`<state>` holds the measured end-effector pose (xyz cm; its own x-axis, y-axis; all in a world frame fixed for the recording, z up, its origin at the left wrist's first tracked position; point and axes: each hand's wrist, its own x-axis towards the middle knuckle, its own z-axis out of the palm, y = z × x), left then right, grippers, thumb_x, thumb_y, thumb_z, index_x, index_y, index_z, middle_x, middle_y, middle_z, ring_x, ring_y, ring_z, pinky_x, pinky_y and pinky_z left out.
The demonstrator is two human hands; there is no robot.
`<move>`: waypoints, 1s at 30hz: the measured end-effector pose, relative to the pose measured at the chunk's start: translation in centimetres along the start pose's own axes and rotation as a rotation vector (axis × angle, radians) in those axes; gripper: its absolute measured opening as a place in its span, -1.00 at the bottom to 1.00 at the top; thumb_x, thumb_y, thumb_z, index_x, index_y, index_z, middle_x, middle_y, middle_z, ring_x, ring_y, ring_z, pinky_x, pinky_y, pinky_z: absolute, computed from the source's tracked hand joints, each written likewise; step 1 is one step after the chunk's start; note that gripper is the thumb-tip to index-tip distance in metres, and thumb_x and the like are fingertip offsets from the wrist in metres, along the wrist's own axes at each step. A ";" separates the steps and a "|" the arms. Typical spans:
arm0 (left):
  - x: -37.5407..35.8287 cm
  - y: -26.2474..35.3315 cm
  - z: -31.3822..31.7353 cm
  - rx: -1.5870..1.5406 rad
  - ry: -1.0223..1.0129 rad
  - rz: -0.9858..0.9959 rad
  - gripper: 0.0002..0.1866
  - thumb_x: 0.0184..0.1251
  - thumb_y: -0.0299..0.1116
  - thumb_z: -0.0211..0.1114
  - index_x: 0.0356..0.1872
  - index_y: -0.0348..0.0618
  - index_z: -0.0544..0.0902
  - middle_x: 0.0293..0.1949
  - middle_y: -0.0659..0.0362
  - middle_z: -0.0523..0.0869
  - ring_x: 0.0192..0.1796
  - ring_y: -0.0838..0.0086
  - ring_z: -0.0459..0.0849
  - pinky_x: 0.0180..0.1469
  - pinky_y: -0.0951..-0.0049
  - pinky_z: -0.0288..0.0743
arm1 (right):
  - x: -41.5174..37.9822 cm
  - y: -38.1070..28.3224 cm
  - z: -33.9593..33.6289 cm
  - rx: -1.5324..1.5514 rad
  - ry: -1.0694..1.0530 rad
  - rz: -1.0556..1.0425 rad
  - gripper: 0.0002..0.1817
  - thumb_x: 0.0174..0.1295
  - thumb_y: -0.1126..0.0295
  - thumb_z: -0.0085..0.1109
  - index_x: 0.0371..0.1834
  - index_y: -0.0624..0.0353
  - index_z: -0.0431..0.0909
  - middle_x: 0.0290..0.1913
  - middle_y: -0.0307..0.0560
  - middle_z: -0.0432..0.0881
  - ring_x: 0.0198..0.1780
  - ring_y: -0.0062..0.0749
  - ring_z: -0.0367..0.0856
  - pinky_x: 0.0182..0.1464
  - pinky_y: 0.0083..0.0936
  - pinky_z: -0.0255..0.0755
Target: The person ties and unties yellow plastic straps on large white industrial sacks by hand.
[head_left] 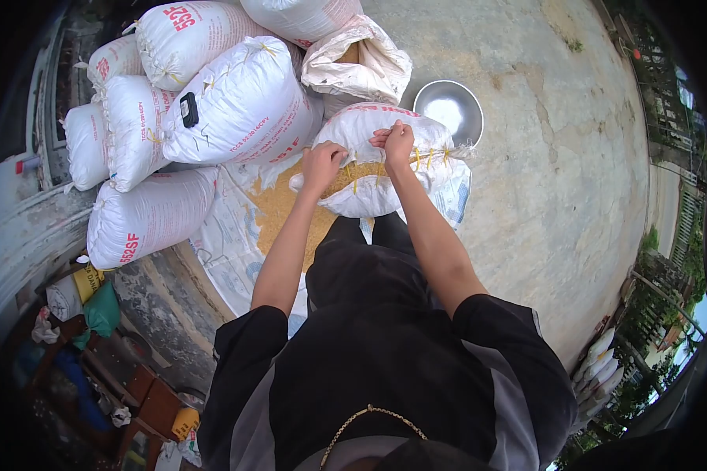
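Note:
In front of my legs lies a white woven sack (369, 206), its long mouth partly laced with yellow string (418, 161) and gaping at the left, where golden grain (339, 185) shows. My left hand (323, 165) is closed on the upper lip of that mouth, at its left end. Over the laced seam, a short way to the right, is my right hand (397, 143) with its fingers pinched together. What the right fingers hold is too small to make out; a yellow strand runs up from the seam just below them.
Full tied sacks (239, 102) are piled at the upper left, one with a black device (188, 110) on it. An open sack (357, 59) and a metal basin (457, 110) stand beyond. Spilled grain (279, 216) covers part of a plastic sheet (232, 247) on the concrete floor (542, 196).

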<state>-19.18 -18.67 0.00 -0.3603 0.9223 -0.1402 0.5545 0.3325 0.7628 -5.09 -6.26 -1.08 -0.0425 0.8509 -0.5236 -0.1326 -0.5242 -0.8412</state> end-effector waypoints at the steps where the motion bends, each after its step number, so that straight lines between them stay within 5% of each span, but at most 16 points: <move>1: 0.1 0.3 0.0 0.111 0.019 0.121 -0.87 0.17 -0.31 0.31 -0.30 -0.08 0.69 -0.39 0.20 0.68 -0.29 0.33 0.65 -0.19 0.31 0.40 | -0.1 -0.6 0.3 -0.074 -0.024 -0.078 -0.71 0.52 0.28 -0.32 -0.20 0.35 0.23 -0.54 0.16 0.59 -0.67 -0.24 0.59 -0.63 -0.46 0.51; 5: 0.2 1.6 -0.2 0.352 0.019 0.346 -0.93 0.20 -0.38 0.22 -0.44 -0.08 0.62 -0.35 0.20 0.60 -0.19 0.32 0.58 -0.09 0.28 0.28 | -0.6 -2.3 1.3 -0.394 0.041 -0.172 -0.70 0.51 0.29 -0.27 -0.25 0.34 0.29 -0.60 0.10 0.59 -0.67 -0.29 0.59 -0.65 -0.48 0.47; 6: 0.1 1.9 -0.5 0.326 0.026 0.378 -0.95 0.20 -0.44 0.18 -0.37 -0.16 0.59 -0.34 0.15 0.60 -0.20 0.24 0.59 -0.12 0.24 0.33 | -0.2 -1.6 1.3 -0.380 0.152 -0.060 -0.71 0.50 0.29 -0.23 -0.25 0.34 0.32 -0.61 0.08 0.60 -0.69 -0.33 0.57 -0.64 -0.49 0.46; 10: 0.1 2.9 -0.3 0.203 0.029 0.136 -0.91 0.20 -0.52 0.12 -0.29 -0.30 0.49 -0.29 0.00 0.63 -0.12 0.12 0.59 -0.08 0.17 0.43 | 1.2 -0.1 0.6 -0.646 0.408 0.004 -0.72 0.47 0.30 -0.14 -0.23 0.34 0.40 -0.63 0.01 0.60 -0.72 -0.40 0.54 -0.66 -0.48 0.40; 14: 0.5 2.4 -2.0 0.007 -0.250 -0.227 -0.86 0.17 -0.54 0.18 -0.25 -0.32 0.50 -0.17 -0.03 0.66 -0.12 0.09 0.62 -0.09 0.19 0.46 | 2.3 -0.8 2.2 -0.664 0.249 -0.356 -0.72 0.46 0.29 -0.10 -0.25 0.33 0.44 -0.71 -0.08 0.55 -0.74 -0.42 0.50 -0.66 -0.46 0.35; 16: 0.1 1.1 -1.9 -0.057 0.135 0.014 -0.72 0.15 -0.55 0.23 -0.08 -0.31 0.52 -0.18 -0.03 0.70 -0.19 0.11 0.67 -0.16 0.19 0.52 | 2.0 -1.4 4.5 -0.709 0.122 -0.468 -0.72 0.45 0.28 -0.09 -0.26 0.32 0.44 -0.71 -0.08 0.54 -0.75 -0.43 0.49 -0.67 -0.46 0.34; 17: -0.1 0.5 -1.5 -0.065 0.138 0.007 -0.72 0.15 -0.55 0.23 -0.08 -0.31 0.52 -0.18 -0.03 0.70 -0.19 0.11 0.67 -0.16 0.19 0.52 | 1.3 -1.7 5.7 -0.742 0.000 -0.574 -0.72 0.45 0.28 -0.09 -0.27 0.31 0.43 -0.71 -0.07 0.54 -0.75 -0.44 0.48 -0.67 -0.46 0.34; 20: -0.1 -2.4 0.9 -0.323 0.046 -0.220 -0.65 0.15 -0.49 0.31 0.00 -0.29 0.60 -0.23 -0.02 0.72 -0.29 0.31 0.67 -0.18 0.32 0.54 | -0.4 -2.1 8.4 -0.700 -0.041 -0.420 -0.74 0.43 0.29 -0.09 -0.31 0.28 0.41 -0.68 0.04 0.58 -0.73 -0.22 0.54 -0.57 -0.31 0.39; 22: -0.1 -2.9 1.2 -0.549 0.005 -0.302 -0.68 0.11 -0.44 0.37 -0.07 -0.30 0.67 -0.24 0.05 0.74 -0.29 0.45 0.65 -0.21 0.43 0.53 | 0.3 -1.6 8.6 -0.651 0.047 -0.338 -0.73 0.44 0.29 -0.09 -0.31 0.30 0.40 -0.69 0.02 0.57 -0.75 -0.24 0.52 -0.58 -0.33 0.39; 25: 0.3 -2.0 0.7 -0.651 -0.110 -0.575 -0.77 0.04 -0.40 0.43 -0.25 -0.26 0.74 -0.20 0.07 0.73 -0.26 0.33 0.70 -0.14 0.37 0.55 | 1.4 -1.6 8.4 -0.510 0.144 -0.201 -0.71 0.44 0.28 -0.08 -0.31 0.33 0.38 -0.71 -0.02 0.55 -0.77 -0.30 0.49 -0.60 -0.37 0.39; 30: 0.0 -2.6 2.5 -0.551 -0.001 -0.277 -0.77 0.06 -0.32 0.46 -0.30 -0.24 0.75 -0.27 0.05 0.71 -0.27 0.32 0.70 -0.14 0.38 0.54 | 1.4 -3.1 8.6 -0.457 0.074 -0.320 -0.72 0.44 0.29 -0.06 -0.32 0.32 0.39 -0.73 -0.06 0.53 -0.77 -0.37 0.48 -0.62 -0.40 0.37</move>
<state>-18.75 -19.07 -3.58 -0.4350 0.8163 -0.3801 -0.0293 0.4091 0.9120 -13.29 -3.15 1.96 0.0006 0.9740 -0.2267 0.3162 -0.2153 -0.9239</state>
